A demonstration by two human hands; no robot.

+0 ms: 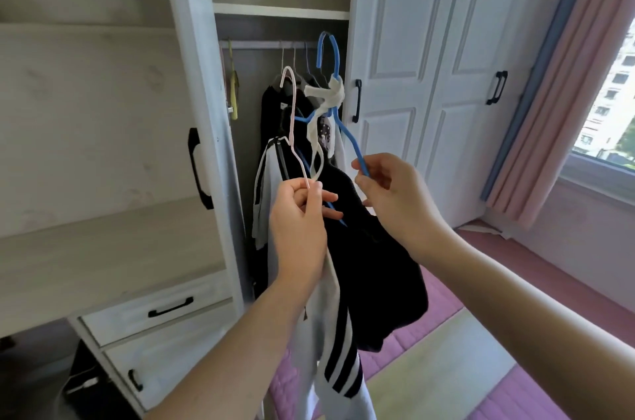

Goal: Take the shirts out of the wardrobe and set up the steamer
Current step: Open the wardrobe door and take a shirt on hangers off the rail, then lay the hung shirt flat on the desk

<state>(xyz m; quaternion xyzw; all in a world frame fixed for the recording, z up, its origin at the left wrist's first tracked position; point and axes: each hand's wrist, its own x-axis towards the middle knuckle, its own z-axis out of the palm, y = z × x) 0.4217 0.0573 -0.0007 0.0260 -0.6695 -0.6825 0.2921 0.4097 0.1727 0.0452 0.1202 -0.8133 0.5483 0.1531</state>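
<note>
Both hands are raised before the open wardrobe (281,12). The left hand (299,213) pinches the end of a pink hanger (292,130) carrying a white shirt (330,344) with black stripes. The right hand (388,192) pinches the arm of a blue hanger (347,134) – a white strip (330,96) is knotted at its neck – with a dark shirt (381,268) draped below. Behind, more dark clothes (275,117) hang from the rail (261,44). Closed doors (429,41) stand right, drawers (151,313) left, a pink curtain (567,75) by the window.

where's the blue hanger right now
Centre of the head view, in front of the open wardrobe: the blue foam-covered hanger is pinched at its right arm by the right hand.
</note>
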